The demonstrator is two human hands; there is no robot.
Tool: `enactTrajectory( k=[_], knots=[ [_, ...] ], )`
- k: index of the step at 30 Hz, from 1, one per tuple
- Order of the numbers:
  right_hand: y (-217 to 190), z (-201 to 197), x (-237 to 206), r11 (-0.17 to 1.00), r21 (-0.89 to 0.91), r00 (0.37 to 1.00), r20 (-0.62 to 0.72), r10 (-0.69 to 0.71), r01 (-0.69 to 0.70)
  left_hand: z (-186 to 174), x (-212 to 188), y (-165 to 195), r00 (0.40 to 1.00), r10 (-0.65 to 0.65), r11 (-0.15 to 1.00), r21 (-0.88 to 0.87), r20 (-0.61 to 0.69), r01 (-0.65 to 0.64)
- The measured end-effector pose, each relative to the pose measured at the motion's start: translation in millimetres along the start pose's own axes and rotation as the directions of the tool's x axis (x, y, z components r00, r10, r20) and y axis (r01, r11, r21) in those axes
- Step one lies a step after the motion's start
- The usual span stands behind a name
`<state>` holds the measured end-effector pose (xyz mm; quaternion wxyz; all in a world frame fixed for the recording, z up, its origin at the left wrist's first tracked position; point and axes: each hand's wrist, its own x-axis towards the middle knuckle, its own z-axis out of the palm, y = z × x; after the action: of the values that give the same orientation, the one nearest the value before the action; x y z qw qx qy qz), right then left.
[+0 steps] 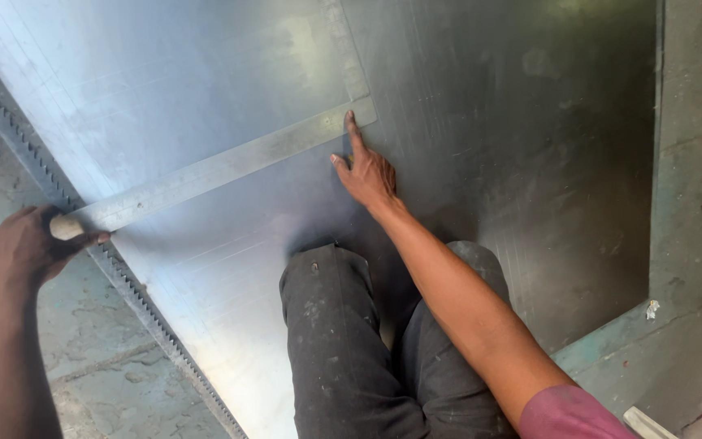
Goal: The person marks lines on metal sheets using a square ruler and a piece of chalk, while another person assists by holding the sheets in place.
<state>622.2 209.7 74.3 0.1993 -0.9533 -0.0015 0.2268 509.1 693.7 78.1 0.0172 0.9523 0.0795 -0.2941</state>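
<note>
Two hands on one job, head view only. Metal sheet (481,122) lies flat on the concrete floor (91,349) and fills most of the picture. A long steel square (213,172) rests on the sheet, running from the lower left edge up to its corner near the middle, where a shorter arm turns upward.

Left hand (18,252) — fingers curled closed around a small pale stub (65,228), its tip at the left end of the square, right at the sheet's toothed edge (123,280).

Right hand (367,172) — fingers spread open, holding nothing; index fingertip presses the square just beside its corner, palm low over the sheet.

Knees in dark trousers (351,341) rest on the sheet below the right forearm.
</note>
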Motion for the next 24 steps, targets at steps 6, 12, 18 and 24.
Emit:
enactTrajectory(
  k=[6,12,18,24],
  knots=[
    [-7,-3,-1,0.998,0.050,1.000,0.007,0.029,-0.029,0,-8,3,0.999,-0.033,0.991,-0.133,0.003,0.033],
    [-10,1,-3,0.999,-0.043,0.997,-0.068,0.024,-0.027,3,-3,1,0.997,0.005,0.971,-0.239,-0.078,-0.023],
    [2,24,-5,0.996,-0.074,0.997,-0.064,-0.046,0.041,13,-6,-12,0.984,-0.006,0.959,-0.281,-0.177,-0.045],
    [17,37,-10,0.993,-0.045,0.989,-0.093,-0.115,0.112,8,-7,-7,0.994,-0.107,0.943,-0.319,-0.027,0.093]
  ],
)
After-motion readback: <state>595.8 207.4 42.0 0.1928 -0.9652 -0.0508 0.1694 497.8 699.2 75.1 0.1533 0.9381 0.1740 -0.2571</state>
